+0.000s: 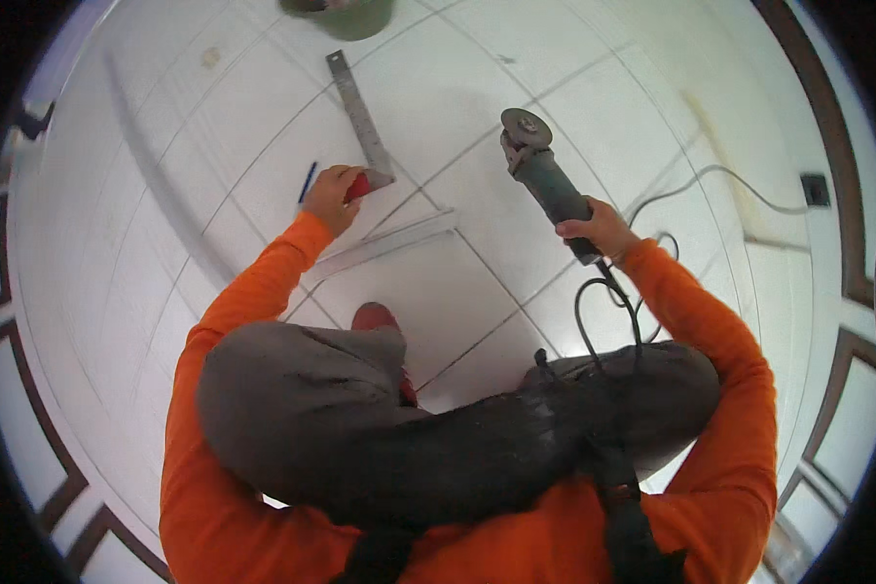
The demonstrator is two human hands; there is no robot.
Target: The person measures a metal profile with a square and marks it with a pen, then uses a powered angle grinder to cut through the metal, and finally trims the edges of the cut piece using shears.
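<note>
My left hand (333,198) is closed on the red handle of a carpenter's square (360,119). Its metal blade stretches away over the white floor tiles. A thin blue pen or pencil (308,182) lies just left of that hand. In my right hand (602,230) is a dark green angle grinder (553,190), gripped by its rear end, with its disc (528,128) pointing away from me. A pale, narrow strip (389,241) rests on the tiles between my feet and the square.
A greenish bucket (355,21) stands at the far edge. Black cable (594,292) loops beside my right knee, and a grey cord (711,170) runs to a black wall socket (816,190). A long pale strip (161,190) lies along the left. My red shoe (375,316) is near the strip.
</note>
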